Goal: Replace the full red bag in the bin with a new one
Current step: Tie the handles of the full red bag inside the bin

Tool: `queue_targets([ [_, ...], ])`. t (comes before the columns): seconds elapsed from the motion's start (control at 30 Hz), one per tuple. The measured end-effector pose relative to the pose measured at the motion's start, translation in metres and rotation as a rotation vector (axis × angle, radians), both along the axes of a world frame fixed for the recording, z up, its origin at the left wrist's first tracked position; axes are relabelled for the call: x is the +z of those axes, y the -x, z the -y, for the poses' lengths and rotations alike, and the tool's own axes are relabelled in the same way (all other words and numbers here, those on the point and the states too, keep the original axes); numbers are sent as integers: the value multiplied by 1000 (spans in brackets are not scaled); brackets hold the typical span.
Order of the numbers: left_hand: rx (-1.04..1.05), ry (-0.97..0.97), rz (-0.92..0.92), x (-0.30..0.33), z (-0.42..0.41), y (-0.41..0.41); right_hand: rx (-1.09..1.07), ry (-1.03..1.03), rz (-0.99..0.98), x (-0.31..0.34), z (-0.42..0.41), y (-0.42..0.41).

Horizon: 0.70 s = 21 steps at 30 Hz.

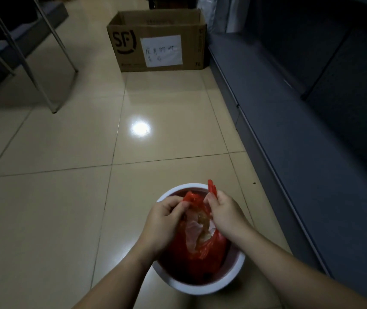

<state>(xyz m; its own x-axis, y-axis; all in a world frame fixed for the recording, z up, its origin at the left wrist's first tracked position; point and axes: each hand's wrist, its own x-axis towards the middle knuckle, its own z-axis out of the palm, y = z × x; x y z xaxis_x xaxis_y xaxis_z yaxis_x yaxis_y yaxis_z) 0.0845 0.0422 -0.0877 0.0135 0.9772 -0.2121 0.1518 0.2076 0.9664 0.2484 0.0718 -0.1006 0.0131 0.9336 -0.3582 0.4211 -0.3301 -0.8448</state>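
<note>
The left hand [167,216] and right hand [223,210] each pinched 1 handle of the full red plastic bag [200,248], apparently to knot it shut inside the round white bin [200,291].

Glossy beige tiled floor [66,141] with a bright light glare [141,127]. At the far end sits an open cardboard box [158,41] bearing a white handwritten label [161,51]. Metal legs [33,70] stand left, grey cabinets [300,108] right.
</note>
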Motion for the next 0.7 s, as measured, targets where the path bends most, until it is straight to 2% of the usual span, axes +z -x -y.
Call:
queue_targets([
  [0.1, 3, 40, 73, -1, -2, -4, -57, 70, -305, -1, -1, 9],
  [0.17, 26, 84, 171, -3, -3, -4, -47, 70, -383, 0, 1, 10],
  [0.33, 78, 162, 329, -8, -3, -10, 10, 52, -275, -4, 4, 9],
  [0.43, 57, 202, 368, -14, -2, -11, 94, -31, -174, 0, 3, 7],
  [0.57, 29, 195, 455, -15, -4, -12, 102, -57, -177, 5, 4, 11],
  [0.7, 58, 243, 415, -16, -5, -13, 218, -189, -49, 8, 7, 7],
])
